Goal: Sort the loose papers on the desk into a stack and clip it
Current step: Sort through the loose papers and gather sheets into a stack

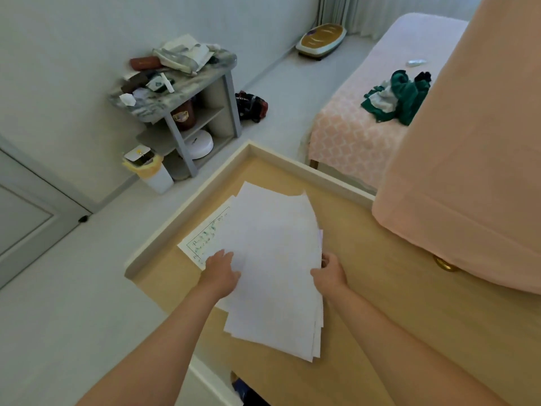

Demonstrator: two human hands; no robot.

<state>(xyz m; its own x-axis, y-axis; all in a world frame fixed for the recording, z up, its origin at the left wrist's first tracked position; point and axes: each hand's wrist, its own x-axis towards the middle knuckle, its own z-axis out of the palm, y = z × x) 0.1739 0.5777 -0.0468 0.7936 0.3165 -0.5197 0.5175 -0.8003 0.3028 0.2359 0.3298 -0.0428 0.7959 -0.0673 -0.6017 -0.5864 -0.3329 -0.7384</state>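
— Head view, starting at the far left: what was there?
— A grey door [26, 224] low in the frame. Next came a small bin [152, 174] with a yellow liner, and just beside it a grey shelf unit [187, 112] with a cluttered top. A dark bag [252, 106] lay on the floor just right of that.
— And the papers?
— The papers [275, 273] lay in a loose, fanned pile on the pale wooden surface [380, 303], toward its left rim. A printed sheet [205, 238] with green marks stuck out from under the pile's left side.
— How was the left hand?
— The left hand [221, 273] rested at the pile's left edge. Its fingers [222, 256] were fairly straight and close together, lying on the printed sheet. The papers hid the thumb, so I could not tell whether it reached under them.
— The right?
— The right hand [330, 273] was at the pile's right edge. Its thumb lay on the top sheet and its fingers were curled round the edge, pinching the papers.
— Further right?
— A pink cloth [468, 171], draped over something tall, rose over the right part of the surface. A brass knob [445, 263] showed under its hem. Behind it stood a bed [345, 136] with green and white clothes [401, 98] on it.
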